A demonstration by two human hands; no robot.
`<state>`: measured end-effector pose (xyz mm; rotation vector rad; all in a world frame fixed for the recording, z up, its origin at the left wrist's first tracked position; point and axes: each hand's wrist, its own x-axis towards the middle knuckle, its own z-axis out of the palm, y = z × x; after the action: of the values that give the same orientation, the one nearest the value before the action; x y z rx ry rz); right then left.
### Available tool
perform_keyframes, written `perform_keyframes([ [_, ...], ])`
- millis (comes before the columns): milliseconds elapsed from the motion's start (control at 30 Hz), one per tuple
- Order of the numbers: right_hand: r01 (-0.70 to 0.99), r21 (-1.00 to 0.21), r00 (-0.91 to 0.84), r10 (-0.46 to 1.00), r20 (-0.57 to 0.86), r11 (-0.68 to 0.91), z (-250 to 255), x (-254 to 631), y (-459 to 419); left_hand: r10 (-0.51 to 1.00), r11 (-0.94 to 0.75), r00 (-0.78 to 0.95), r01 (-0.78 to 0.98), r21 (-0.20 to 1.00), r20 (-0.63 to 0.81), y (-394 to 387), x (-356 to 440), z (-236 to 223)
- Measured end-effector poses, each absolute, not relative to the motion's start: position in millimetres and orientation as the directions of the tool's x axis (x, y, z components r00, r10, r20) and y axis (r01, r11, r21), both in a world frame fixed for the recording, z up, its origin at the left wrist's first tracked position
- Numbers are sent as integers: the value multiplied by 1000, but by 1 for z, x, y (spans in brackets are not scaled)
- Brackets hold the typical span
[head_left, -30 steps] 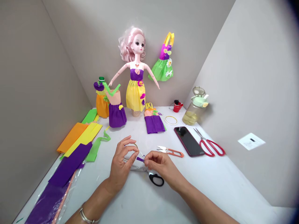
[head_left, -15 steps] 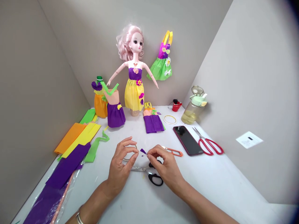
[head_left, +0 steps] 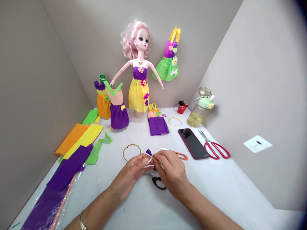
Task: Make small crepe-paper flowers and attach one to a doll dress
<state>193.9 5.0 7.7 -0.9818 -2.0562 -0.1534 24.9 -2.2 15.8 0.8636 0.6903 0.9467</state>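
Observation:
My right hand (head_left: 171, 171) pinches a small purple crepe paper piece (head_left: 149, 152) at its base, where a thin white strip (head_left: 150, 160) runs into it. My left hand (head_left: 129, 175) lies just left of it, with its fingertips on the white strip. A thin gold-edged hoop (head_left: 131, 152) rests flat on the table beyond my left hand, touching neither hand. Black-handled scissors (head_left: 158, 182) lie under my right wrist, partly hidden. Orange thread snips (head_left: 181, 155) sit just past my right fingers, their blades hidden behind them.
A pink-haired doll (head_left: 138, 89) in a purple and yellow paper dress stands at the back, among paper dresses. Crepe paper sheets (head_left: 69, 169) lie along the left. A phone (head_left: 193, 143), red scissors (head_left: 214, 147) and a water bottle (head_left: 199, 111) stand to the right.
The hoop has left my left hand and lies on the table. My hands have come together, and the purple piece now has the white strip at its base. The view has shifted slightly.

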Motion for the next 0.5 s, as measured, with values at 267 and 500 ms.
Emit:
perform_keyframes([
  [267,679,-227,-372,593,714,698,8,193,4,920,325,345,-397,858,-189,-4,27,15],
  [500,576,-514,-277,743,609,636,10,189,2,958,211,251,-276,938,-141,-5,26,8],
])
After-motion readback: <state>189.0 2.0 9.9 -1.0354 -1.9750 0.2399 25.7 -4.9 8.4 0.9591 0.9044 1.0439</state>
